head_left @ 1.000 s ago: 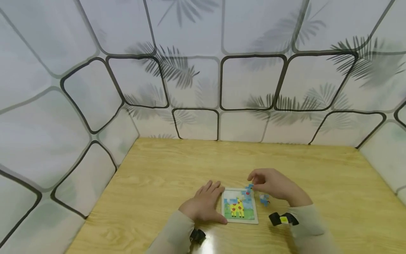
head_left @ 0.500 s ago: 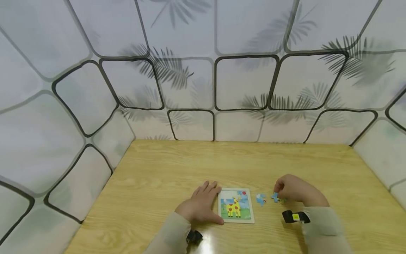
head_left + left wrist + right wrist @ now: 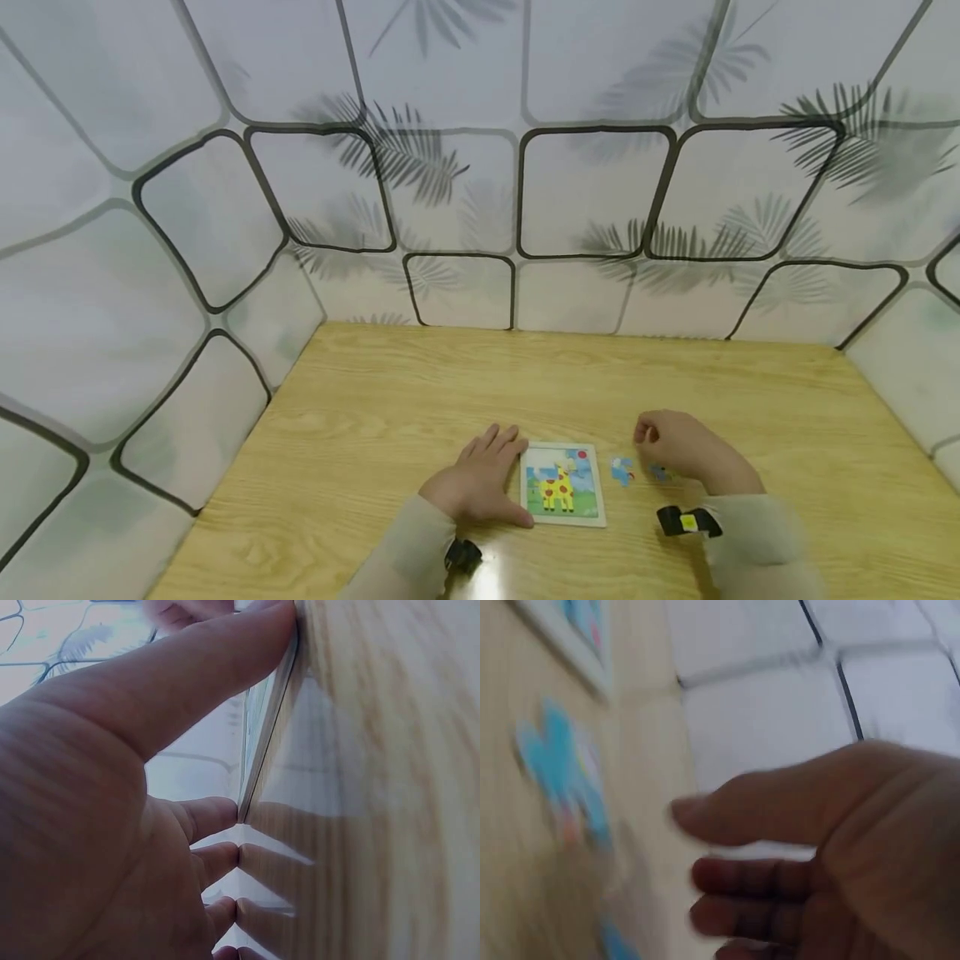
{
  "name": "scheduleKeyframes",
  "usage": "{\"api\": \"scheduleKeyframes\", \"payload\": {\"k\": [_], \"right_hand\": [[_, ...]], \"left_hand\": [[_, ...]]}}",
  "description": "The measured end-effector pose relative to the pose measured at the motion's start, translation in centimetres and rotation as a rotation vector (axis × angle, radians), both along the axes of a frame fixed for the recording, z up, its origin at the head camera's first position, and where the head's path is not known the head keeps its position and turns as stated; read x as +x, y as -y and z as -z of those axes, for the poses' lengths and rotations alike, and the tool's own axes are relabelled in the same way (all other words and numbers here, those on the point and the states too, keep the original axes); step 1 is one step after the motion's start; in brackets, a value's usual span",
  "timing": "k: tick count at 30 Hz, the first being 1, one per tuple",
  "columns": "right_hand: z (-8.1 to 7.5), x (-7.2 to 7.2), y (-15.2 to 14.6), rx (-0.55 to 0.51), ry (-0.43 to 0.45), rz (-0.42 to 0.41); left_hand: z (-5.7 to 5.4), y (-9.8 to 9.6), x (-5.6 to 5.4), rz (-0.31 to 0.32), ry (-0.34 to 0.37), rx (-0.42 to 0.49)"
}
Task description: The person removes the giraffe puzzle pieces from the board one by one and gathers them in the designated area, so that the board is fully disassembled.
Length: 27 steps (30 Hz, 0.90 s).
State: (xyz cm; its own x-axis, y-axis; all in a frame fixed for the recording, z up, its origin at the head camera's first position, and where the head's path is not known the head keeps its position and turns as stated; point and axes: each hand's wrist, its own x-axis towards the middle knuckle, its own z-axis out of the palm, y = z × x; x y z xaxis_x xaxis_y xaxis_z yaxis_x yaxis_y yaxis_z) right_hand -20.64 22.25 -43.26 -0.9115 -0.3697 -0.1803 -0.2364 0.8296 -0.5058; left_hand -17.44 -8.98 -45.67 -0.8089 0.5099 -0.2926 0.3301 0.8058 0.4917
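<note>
A framed jigsaw puzzle (image 3: pixel 564 487) with a yellow giraffe lies flat on the table. My left hand (image 3: pixel 483 483) rests beside its left edge, fingers spread. In the left wrist view the thumb (image 3: pixel 187 675) touches the frame's edge and the fingertips meet the tabletop. My right hand (image 3: pixel 678 442) hovers to the right of the puzzle. The right wrist view shows a gap between its thumb (image 3: pixel 742 810) and fingers, with nothing held. Just left of this hand lies a blue puzzle piece (image 3: pixel 622 471); another blue piece (image 3: pixel 659 472) lies partly hidden below the hand.
The wooden table (image 3: pixel 420 375) reaches back to a patterned fabric wall (image 3: pixel 570 192), with side walls at left and right. Black straps with small devices (image 3: pixel 687 522) sit at both wrists.
My right hand has gone from the puzzle's upper right corner, where it held a blue piece, to the loose pieces at right, then lifted slightly off them. My left hand stays put.
</note>
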Motion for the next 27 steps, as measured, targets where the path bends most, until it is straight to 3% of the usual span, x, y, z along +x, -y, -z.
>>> {"api": "scheduleKeyframes", "payload": {"k": [5,8,20,27], "right_hand": [[0.5,0.1,5.2,-0.043,-0.091,-0.210],[0.8,0.4,6.7,-0.029,-0.109,-0.280],[0.6,0.4,7.5,0.064,-0.168,-0.325],[0.1,0.4,7.9,0.125,-0.146,-0.314]], "left_hand": [[-0.1,-0.1,0.0,0.001,-0.017,-0.011],[-0.1,-0.2,0.0,0.007,-0.022,0.000],[0.2,-0.1,0.1,0.004,-0.007,0.007],[0.3,0.0,-0.2,0.005,-0.017,-0.002]]}}
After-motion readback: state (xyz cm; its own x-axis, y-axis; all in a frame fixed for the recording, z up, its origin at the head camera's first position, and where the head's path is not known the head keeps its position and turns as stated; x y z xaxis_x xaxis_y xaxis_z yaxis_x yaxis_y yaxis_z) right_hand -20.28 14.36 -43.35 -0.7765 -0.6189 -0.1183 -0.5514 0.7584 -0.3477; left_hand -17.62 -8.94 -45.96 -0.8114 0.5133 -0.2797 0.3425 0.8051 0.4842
